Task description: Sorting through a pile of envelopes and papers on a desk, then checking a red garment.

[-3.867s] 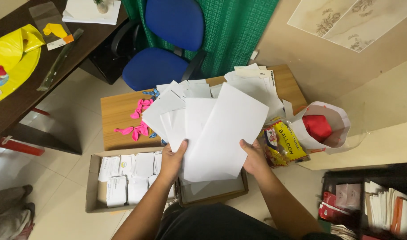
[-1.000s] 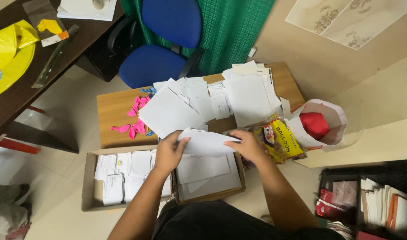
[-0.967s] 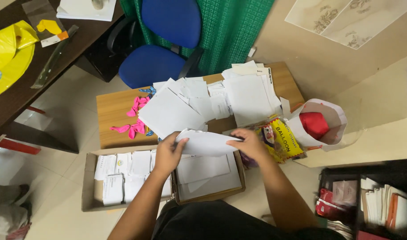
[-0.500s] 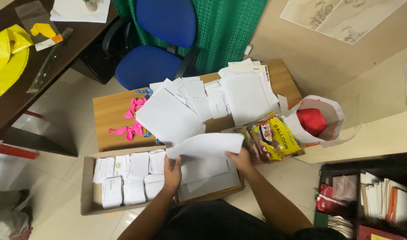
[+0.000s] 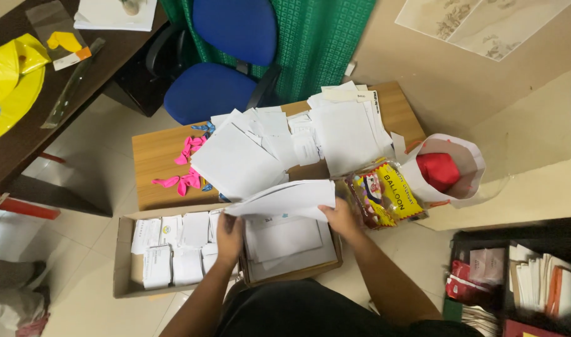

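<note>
Head view, looking down on a seated person at work over a low wooden table (image 5: 154, 159). Both hands hold a white sheet of paper (image 5: 285, 198) flat, just above a cardboard box (image 5: 124, 249) at the 6 o'clock edge of the table. The left hand (image 5: 229, 229) grips the sheet's near-left edge, fingers closed on it; the right hand (image 5: 340, 215) grips the near-right corner, thumb on top and fingers closed under the paper. The box has two parts: the part at 9 o'clock of the hands is filled with rows of small folded white packets (image 5: 173, 246), and the part directly under the sheet holds a few larger flat sheets (image 5: 285, 240). A loose pile of white papers (image 5: 298, 140) covers the table from 12 to 2 o'clock of the hands. Pink balloons (image 5: 184, 165) lie on the bare wood at 10 o'clock, well apart from the hands. A yellow packet of balloons (image 5: 385, 193) lies just beside the right hand at 3 o'clock, and beyond it a white paper bag (image 5: 466, 168) with something red inside. A blue office chair (image 5: 229, 56) stands at 12 o'clock behind the table. Judged from this layout, the work is partly done: many packets are already boxed, while a large pile of papers remains on the table.
</note>
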